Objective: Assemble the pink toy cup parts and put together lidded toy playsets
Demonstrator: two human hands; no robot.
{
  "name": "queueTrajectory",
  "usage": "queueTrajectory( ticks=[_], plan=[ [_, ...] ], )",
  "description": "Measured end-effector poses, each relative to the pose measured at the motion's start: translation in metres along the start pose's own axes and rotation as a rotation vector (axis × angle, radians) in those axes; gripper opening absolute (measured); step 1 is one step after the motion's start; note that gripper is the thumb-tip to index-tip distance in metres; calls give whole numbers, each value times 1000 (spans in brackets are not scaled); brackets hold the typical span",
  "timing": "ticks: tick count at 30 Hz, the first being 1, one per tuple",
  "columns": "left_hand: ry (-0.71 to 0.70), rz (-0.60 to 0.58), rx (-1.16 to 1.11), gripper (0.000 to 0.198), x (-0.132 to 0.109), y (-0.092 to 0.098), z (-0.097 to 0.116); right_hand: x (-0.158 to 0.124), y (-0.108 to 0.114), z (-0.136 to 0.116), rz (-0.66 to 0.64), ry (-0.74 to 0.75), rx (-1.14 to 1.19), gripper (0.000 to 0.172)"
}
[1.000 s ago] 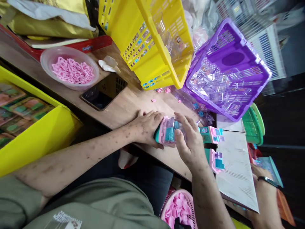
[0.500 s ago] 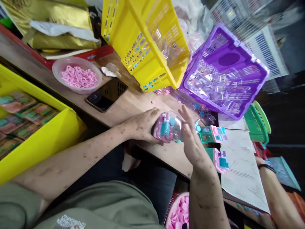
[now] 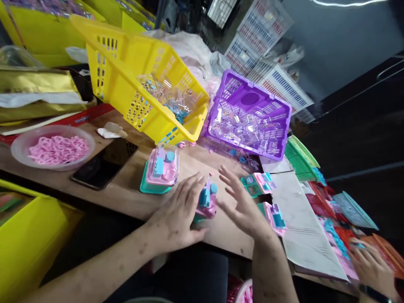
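A small pink and teal toy set (image 3: 206,201) with blue pieces on top stands on the table between my hands. My left hand (image 3: 176,214) is at its left side, fingers stretched out and thumb apart; whether the fingertips touch it I cannot tell. Fingers spread, my right hand (image 3: 244,210) is raised just right of the toy and holds nothing. Left of them sits another toy set (image 3: 162,168) under a clear cover on a teal base. Two more pink and teal toy sets, an upper one (image 3: 259,184) and a lower one (image 3: 274,216), lie beyond my right hand.
A yellow basket (image 3: 126,90) and a purple basket (image 3: 252,90) of clear plastic parts stand at the back. At left are a bowl (image 3: 19,147) of pink pieces and a phone (image 3: 104,164). A co-worker's hand (image 3: 372,261) is at far right, past white cardboard (image 3: 311,227).
The clear-covered toy set has left my left hand and stands on the table. Both hands are now around an uncovered toy set. The view has tilted upward.
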State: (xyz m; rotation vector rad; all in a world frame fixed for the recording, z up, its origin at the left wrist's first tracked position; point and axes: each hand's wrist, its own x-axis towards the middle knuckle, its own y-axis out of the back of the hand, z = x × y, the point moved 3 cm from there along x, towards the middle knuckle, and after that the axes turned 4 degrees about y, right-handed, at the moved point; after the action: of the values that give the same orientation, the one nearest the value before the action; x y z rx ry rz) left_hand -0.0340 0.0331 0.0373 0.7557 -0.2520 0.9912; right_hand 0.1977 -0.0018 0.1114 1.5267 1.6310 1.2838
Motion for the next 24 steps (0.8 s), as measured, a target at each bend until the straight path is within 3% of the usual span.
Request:
queueTrajectory(
  ticks=[2, 4, 7, 9, 11, 13, 16, 20, 22, 24],
  plan=[
    [18, -28, -41, 130, 14, -25, -20, 25, 26, 12, 71, -40, 77, 57],
    [56, -37, -138, 130, 24, -37, -39, 63, 48, 34, 161, -63, 9, 42],
    [90, -51, -203, 127, 29, -37, -51, 131, 56, 70, 245, -5, -216, 47],
    [84, -69, -181, 124, 27, -34, -50, 169, 47, 89, 202, 65, -356, 57],
    [84, -87, -175, 125, 24, -34, -49, 194, 38, 102, 147, 75, -426, 54],
    [79, -80, -190, 128, 23, -37, -50, 204, 37, 113, 187, 23, -408, 43],
    [45, -50, -211, 130, 23, -40, -53, 201, 50, 127, 345, -41, -351, 31],
    [31, -61, -180, 124, 24, -39, -54, 189, 59, 143, 445, -81, -174, 38],
    [39, -72, -171, 123, 25, -36, -53, 183, 58, 152, 485, -128, 17, 35],
    [36, -78, -176, 122, 25, -34, -52, 171, 60, 163, 580, -181, 245, 42]
  ],
)
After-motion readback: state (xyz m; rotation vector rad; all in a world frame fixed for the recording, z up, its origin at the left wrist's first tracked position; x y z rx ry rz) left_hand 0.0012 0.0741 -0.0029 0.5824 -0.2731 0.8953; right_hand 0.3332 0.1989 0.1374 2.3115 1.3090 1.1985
